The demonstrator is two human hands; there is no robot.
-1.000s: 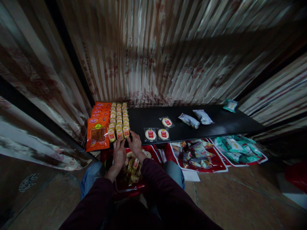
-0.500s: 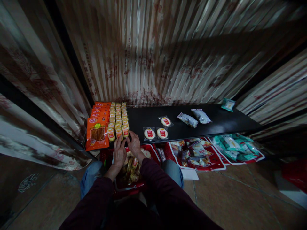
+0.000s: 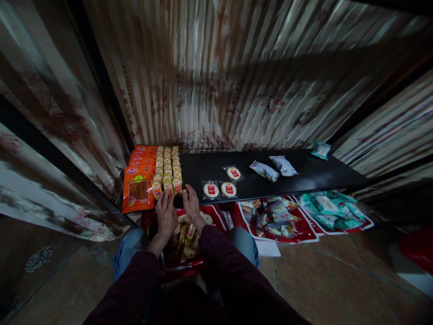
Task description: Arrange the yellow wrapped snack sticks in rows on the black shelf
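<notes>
Pleated curtain (image 3: 216, 90) fills the background, in the same place as 0.5 s ago. Before it, the black shelf (image 3: 203, 167) runs left to right, its goods in the same layout as earlier. Below the front edge: 3 red baskets, the near basket (image 3: 221, 216) between the knees with wrapped pieces inside, the middle basket (image 3: 313, 232) with mixed packets, the far basket (image 3: 371, 223) with green packets. Change is in the hands. Left hand (image 3: 166, 215) has slid a little left, fingers long and loosely apart, tips at the front edge of the yellow cakes' (image 3: 167, 170) front row, about its left and middle pieces; firm contact cannot be told. Right hand (image 3: 192, 205) has eased off to the right, so the gap between the 2 hands is wider; fingers loosely bent, near the row's right end. No item seen in either grasp; palms hidden. Yellow cakes stand in 3 columns on the shelf, beside the overlapping orange packets (image 3: 138, 183) at far left. Right of the hands, unmoved: 2 pale pouches (image 3: 264, 171), 3 white round cakes (image 3: 211, 189), 1 small green-edged packet (image 3: 320, 150).
</notes>
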